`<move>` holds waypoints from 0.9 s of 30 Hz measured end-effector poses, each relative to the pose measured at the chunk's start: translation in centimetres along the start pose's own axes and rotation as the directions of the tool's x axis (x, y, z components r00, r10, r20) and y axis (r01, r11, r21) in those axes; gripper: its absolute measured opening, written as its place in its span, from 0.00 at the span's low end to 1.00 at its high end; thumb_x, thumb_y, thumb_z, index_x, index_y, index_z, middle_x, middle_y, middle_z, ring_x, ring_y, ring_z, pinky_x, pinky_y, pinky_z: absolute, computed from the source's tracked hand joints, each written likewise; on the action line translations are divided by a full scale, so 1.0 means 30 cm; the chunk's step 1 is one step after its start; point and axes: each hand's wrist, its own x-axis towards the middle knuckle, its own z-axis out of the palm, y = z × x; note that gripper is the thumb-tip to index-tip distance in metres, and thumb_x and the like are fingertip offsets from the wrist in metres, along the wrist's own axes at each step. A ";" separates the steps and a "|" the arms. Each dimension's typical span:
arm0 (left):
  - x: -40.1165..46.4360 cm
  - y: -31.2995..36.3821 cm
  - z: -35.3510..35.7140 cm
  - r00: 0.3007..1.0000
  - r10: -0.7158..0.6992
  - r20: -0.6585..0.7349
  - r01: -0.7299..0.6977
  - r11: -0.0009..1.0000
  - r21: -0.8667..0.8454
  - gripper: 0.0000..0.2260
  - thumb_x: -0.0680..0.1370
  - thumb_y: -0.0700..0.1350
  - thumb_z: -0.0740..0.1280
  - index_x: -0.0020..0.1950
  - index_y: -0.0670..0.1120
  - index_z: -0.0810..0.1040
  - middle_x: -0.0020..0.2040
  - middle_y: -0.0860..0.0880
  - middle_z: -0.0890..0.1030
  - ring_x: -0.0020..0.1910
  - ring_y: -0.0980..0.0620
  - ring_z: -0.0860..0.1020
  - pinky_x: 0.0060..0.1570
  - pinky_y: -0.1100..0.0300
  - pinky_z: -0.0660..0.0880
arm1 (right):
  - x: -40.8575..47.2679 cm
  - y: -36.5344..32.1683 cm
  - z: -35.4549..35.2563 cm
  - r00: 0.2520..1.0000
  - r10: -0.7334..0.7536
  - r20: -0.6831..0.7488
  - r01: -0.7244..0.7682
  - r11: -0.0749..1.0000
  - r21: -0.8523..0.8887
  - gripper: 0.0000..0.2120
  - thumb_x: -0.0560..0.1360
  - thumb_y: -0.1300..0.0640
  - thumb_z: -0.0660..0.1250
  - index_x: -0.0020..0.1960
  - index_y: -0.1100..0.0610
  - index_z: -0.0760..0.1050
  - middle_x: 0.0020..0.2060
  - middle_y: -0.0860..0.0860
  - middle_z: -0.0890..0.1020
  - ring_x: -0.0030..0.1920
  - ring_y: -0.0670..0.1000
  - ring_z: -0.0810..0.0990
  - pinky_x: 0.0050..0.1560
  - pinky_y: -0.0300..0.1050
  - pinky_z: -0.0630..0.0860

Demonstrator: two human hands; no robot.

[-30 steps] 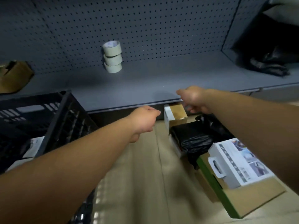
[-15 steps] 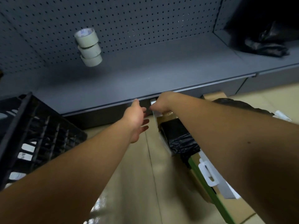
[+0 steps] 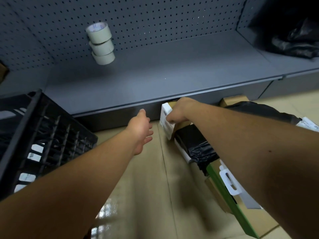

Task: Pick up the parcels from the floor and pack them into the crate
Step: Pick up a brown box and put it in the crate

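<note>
Grabbing the small brown-and-white parcel [image 3: 166,124] on the floor [image 3: 146,178] by the shelf base, the right grip [image 3: 179,112] curls round its top. Left grip [image 3: 140,126] hovers just beside it, fingers loose, holding nothing. Black crate [image 3: 43,135] sits further left.

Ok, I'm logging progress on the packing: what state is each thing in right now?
Right hand: grips the small brown cardboard box with a white label, tilted.
Left hand: open, holding nothing.
Black plastic slatted crate: holds parcels already.
Black plastic-wrapped parcel: on the floor.
Three pale tape rolls: hanging on the pegboard.
</note>
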 end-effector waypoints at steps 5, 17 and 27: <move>-0.027 -0.022 -0.078 0.997 -0.009 -0.081 0.011 1.000 0.018 0.27 0.85 0.60 0.51 0.78 0.47 0.66 0.68 0.47 0.75 0.58 0.46 0.76 0.54 0.52 0.75 | -0.028 0.007 -0.035 0.997 -0.025 0.070 0.013 0.986 0.169 0.21 0.72 0.51 0.71 0.64 0.55 0.76 0.56 0.54 0.79 0.53 0.55 0.78 0.51 0.48 0.78; -0.162 0.002 -0.220 0.998 0.017 -0.067 -0.016 1.000 0.014 0.17 0.84 0.57 0.56 0.62 0.52 0.80 0.55 0.51 0.85 0.54 0.48 0.82 0.60 0.47 0.76 | -0.098 -0.076 -0.050 0.936 -0.220 0.276 -0.060 0.672 0.738 0.17 0.72 0.54 0.72 0.60 0.55 0.78 0.49 0.53 0.79 0.49 0.53 0.78 0.57 0.49 0.77; -0.298 0.170 -0.392 0.977 0.162 -0.141 -0.164 0.986 -0.001 0.10 0.82 0.50 0.66 0.61 0.50 0.81 0.49 0.52 0.88 0.50 0.51 0.85 0.48 0.51 0.84 | -0.186 -0.195 -0.116 0.948 -0.289 0.136 0.046 0.545 0.837 0.24 0.73 0.41 0.72 0.65 0.50 0.78 0.56 0.54 0.82 0.51 0.54 0.80 0.51 0.45 0.76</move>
